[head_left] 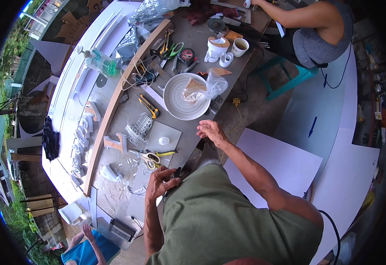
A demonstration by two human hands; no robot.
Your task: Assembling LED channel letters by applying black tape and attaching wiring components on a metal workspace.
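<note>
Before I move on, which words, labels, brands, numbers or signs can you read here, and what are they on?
No words, labels, brands or numbers are readable.
Signs: two dark blue arrows on the pale blue-grey surface at right.
Red and black tape measure: any print is too small to read.
Yellow box cutter: likewise too small.
Dark object in the left hand: no readable print.

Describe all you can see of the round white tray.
The round white tray is shallow and plastic-looking, with a raised rim and rings of what look like small holes. It lies open side up on the grey table. A clear plastic bag with brown contents rests in it and over its right side. The right hand is nearby, apparently not touching.
</note>
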